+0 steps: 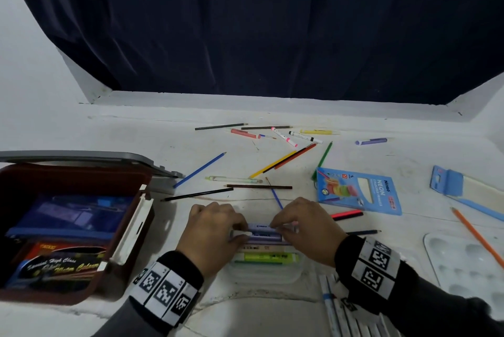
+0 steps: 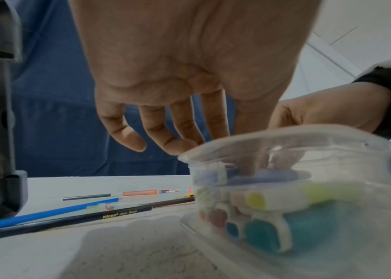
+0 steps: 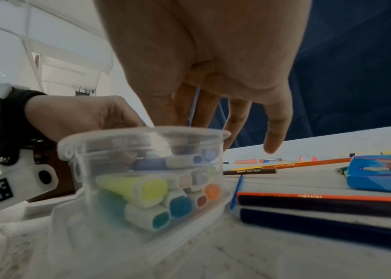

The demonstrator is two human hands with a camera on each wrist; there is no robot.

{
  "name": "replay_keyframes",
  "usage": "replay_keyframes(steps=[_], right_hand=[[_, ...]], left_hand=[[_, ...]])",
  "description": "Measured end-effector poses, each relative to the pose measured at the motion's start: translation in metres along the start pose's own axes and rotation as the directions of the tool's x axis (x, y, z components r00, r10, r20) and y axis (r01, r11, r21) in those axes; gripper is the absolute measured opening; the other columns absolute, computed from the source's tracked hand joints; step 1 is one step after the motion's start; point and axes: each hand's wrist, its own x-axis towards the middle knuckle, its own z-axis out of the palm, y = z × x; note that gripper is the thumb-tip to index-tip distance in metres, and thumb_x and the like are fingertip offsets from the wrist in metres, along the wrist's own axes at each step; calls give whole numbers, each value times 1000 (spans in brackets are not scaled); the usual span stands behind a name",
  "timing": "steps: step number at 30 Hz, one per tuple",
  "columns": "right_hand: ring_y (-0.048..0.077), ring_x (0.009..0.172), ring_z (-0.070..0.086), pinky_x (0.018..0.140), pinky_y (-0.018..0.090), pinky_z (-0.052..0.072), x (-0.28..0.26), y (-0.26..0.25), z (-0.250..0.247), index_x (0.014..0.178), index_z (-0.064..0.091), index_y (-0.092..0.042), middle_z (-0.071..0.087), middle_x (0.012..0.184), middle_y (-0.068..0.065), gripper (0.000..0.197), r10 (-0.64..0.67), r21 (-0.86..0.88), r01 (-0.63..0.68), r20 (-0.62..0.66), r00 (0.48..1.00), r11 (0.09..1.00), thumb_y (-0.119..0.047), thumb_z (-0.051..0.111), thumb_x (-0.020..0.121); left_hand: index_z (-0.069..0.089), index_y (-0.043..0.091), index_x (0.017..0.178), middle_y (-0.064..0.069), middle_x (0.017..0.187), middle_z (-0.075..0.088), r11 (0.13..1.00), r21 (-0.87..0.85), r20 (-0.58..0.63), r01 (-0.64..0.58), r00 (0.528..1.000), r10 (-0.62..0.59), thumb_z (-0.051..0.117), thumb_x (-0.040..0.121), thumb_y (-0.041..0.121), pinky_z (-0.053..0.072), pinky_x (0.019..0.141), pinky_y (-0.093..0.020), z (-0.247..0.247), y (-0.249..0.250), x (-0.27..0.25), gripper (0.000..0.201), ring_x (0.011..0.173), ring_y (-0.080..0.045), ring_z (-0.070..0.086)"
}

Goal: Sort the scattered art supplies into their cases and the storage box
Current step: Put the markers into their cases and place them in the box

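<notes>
Two hands work over a clear plastic case (image 1: 266, 272) at the near edge of the white table (image 1: 136, 129). The left hand (image 1: 214, 230) and the right hand (image 1: 305, 230) each pinch one end of a purple marker (image 1: 263, 229), holding it level at the top of the case. Fingertips of both hands curl around the marker; the remaining fingers of each hand hang loose beyond the case rim. Below the purple marker, the case holds a stack of markers lying side by side, including a yellow-green marker (image 1: 266, 257) on the near side; the wrist views show teal, blue, orange and red caps lower in the stack.

Just left of the case stands an open brown storage box (image 1: 128, 230) with its grey lid (image 1: 81, 158) tilted back; packets lie inside. At the near right lie white pens (image 1: 331, 298) and a white paint palette (image 1: 463, 260).

Beyond the hands, loose coloured pencils (image 1: 200, 168) lie scattered across the table. A blue pencil carton (image 1: 357, 190) lies flat to the right of them. Further back lie more markers (image 1: 305, 137) and pencils. A dark blue curtain (image 1: 272, 22) hangs behind the table.
</notes>
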Motion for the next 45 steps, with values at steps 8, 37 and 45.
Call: replay_keyframes(steps=[8,37,45], right_hand=[[-4,95,50,82,16,32,6,-2,-9,106,74,-31,70,111,-15,27,13,85,-19,73,997,996,-19,61,86],[25,122,49,100,33,42,189,213,-103,134,47,-15,52,134,6,37,366,-228,-355,8,931,907,-15,43,96],[24,122,49,96,32,44,204,230,-91,127,54,-18,48,132,5,38,397,-478,-323,59,916,817,-9,50,90]], left_hand=[[66,38,101,19,97,60,999,-45,-4,-23,1000,23,65,85,53,38,93,-35,0,-3,3,22,99,-7,53],[31,40,149,8,158,31,970,163,226,181,950,-216,47,96,44,28,115,-46,8,-51,286,55,145,-19,29],[52,35,135,13,138,54,926,356,194,126,959,-206,50,97,39,29,110,-42,16,-63,298,38,131,-13,47]])
